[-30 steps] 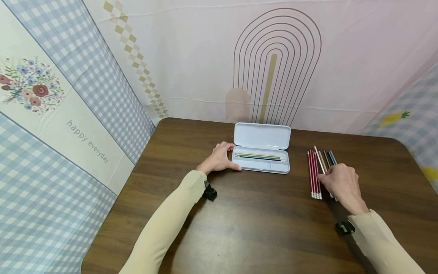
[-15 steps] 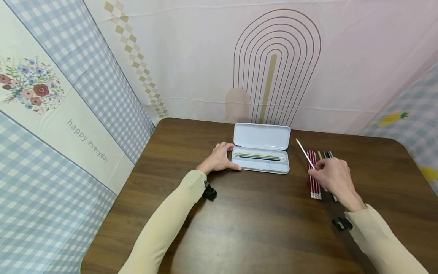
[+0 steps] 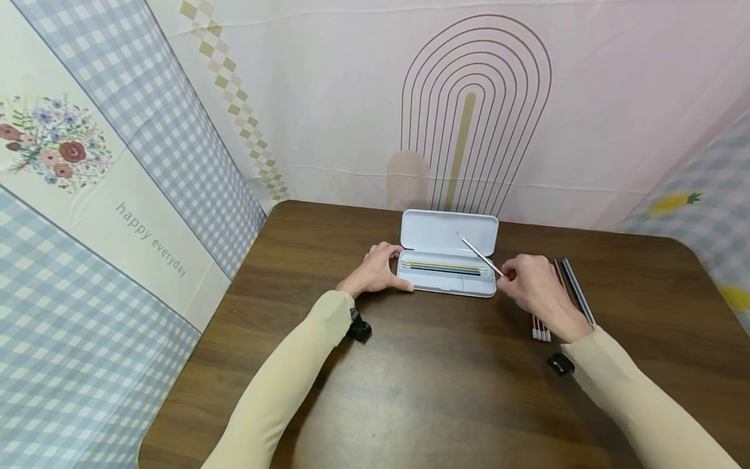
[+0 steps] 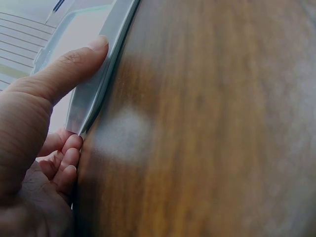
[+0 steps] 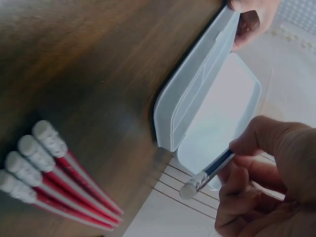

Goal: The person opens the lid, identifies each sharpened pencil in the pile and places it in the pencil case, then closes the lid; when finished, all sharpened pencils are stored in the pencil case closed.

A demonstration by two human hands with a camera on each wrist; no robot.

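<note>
An open white pencil case has its lid raised at the back, and several pencils lie in its rear compartment. My left hand grips the case's left end, thumb against the front wall and fingers curled at the corner. My right hand pinches another pencil near its eraser end, between thumb and fingers. That pencil slants over the case's right side, tip toward the lid. In the right wrist view, its white eraser sticks out beyond the fingers.
Several red pencils with white erasers lie side by side on the brown table, partly under my right hand in the head view. Darker pencils lie right of them. A patterned cloth hangs behind the table.
My right hand has picked the light-looking pencil from the pencils on the right and carried it left to the case. The left hand has stayed on the case's left end.
</note>
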